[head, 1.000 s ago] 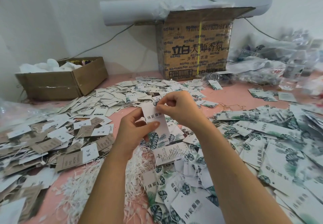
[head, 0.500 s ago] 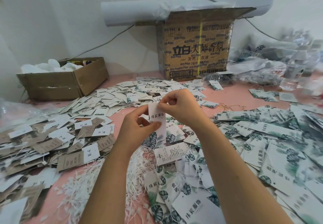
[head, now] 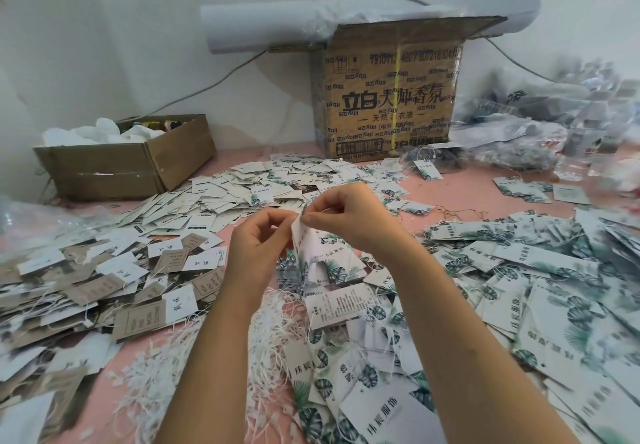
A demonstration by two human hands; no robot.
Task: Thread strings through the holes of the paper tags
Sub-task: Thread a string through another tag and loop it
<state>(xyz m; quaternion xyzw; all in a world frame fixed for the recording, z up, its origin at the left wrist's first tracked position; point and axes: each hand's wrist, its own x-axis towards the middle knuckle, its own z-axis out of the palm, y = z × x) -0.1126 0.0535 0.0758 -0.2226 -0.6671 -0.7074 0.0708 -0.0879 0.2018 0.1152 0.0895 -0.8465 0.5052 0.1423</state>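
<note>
A white, leaf-printed paper tag [head: 306, 249] hangs upright, pinched at its top edge. Just below the paper tag lies a heap of white strings [head: 270, 336], and right of it a spread of matching loose tags [head: 540, 270].

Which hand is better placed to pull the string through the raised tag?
Right, probably. The right hand pinches at the top edge of the raised tag, where the hole should be; the left hand grips its left side and steadies it. The string there is too fine to see.

White, green-leafed tag [head: 313, 253], pink table [head: 460, 197]
</note>
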